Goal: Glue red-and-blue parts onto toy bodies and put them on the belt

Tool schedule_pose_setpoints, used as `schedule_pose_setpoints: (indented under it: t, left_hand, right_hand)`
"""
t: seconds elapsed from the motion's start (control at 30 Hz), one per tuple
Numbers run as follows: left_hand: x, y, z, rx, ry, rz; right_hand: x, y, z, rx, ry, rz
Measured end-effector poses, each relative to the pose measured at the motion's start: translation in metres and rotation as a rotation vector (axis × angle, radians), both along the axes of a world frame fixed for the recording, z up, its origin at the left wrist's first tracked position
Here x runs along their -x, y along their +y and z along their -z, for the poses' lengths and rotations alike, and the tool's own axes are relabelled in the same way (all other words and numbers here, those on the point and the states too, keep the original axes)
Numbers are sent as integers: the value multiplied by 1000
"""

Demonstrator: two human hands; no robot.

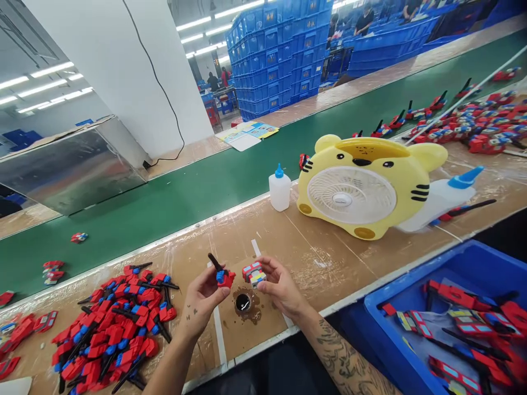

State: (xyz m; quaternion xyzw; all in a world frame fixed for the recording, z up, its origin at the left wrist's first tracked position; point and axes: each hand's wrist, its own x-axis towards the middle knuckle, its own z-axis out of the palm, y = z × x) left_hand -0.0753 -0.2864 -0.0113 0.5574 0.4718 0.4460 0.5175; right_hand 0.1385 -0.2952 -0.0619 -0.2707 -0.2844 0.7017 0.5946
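In my left hand [200, 304] I pinch a small red and blue toy part [224, 277] with a black rod sticking up from it. My right hand [282, 285] grips a boxy toy piece [254, 273] in red, white, yellow and grey. The two pieces are held close together but apart. Just below them, a small round cup of dark liquid [242, 302] sits on the brown worktop, with wet spots around it. Left of my left hand lies a heap of red and blue parts with black rods [119, 323].
A yellow tiger-faced fan [362, 186] stands at right beside a white squeeze bottle [280, 189]. A blue bin [376, 307] holding toy parts is at lower right. Beyond runs a green conveyor belt [164, 200] carrying loose pieces; stacked blue crates [263, 66] stand behind it.
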Motion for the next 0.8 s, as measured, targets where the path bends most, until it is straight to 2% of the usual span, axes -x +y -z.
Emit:
schedule_pose_setpoints:
  t: [0.2,0.3,0.4,0.53,0.6,0.67,0.73,0.8]
  left_hand:
    - [-14,-1,-2,83,-110,-73]
    - [-18,-1,-3,94,-87,-90]
    - [-25,-2,-4,89,-77,-101]
    - [-49,-2,-7,28,-194,-122]
    - [-60,1,-10,-36,-212,-232]
    - [-66,6,-13,-79,-211,-332]
    - [-63,16,-15,-109,-202,-350]
    - [-51,33,-19,-148,-99,-298]
  right_hand:
    - [11,2,-8,-91,-85,24]
    - [12,0,-10,-158,-271,75]
    - [13,-1,-15,-240,-550,184]
    - [26,3,-27,-574,-927,430]
    - [40,8,-32,-737,-978,551]
    - [53,14,-36,-820,-981,622]
    - [59,23,-39,-850,-993,611]
    - [54,34,-40,-829,-1033,545]
